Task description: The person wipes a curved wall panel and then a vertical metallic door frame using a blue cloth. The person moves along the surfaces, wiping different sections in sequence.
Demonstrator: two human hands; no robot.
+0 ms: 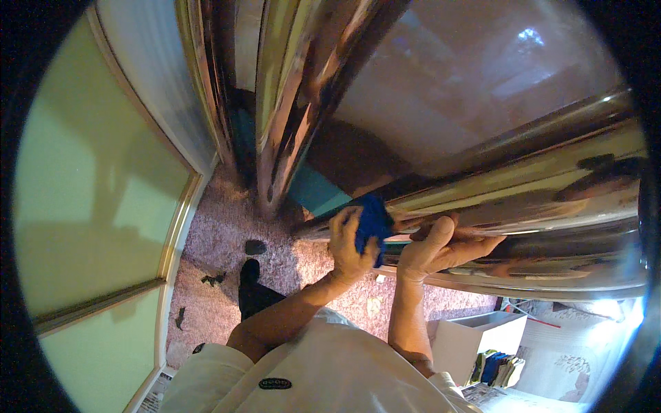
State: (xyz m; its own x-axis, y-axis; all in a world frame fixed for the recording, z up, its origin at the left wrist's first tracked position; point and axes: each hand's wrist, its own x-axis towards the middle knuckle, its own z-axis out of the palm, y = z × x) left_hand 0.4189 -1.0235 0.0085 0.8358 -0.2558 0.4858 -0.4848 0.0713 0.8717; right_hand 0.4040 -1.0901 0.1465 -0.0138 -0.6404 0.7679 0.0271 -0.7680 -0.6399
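My left hand (352,245) is closed around a dark blue cloth (373,227). The cloth is pressed against the edge of a glossy brown framed panel (506,204), near its lower left end. Beside it, my right hand (434,253) lies along the panel's shiny rounded edge, with the thumb apart from the extended fingers. I see no object in the right hand, and the panel hides part of its fingers. The wide smooth face (465,88) of the panel reflects light.
Further glossy brown frames (289,113) rise beyond the panel. A pale green panelled surface (103,170) stands on the left. Pinkish patterned carpet (222,222) bears several small dark pieces. At lower right, a white box (454,340) stands near a row of folded cloths (498,369).
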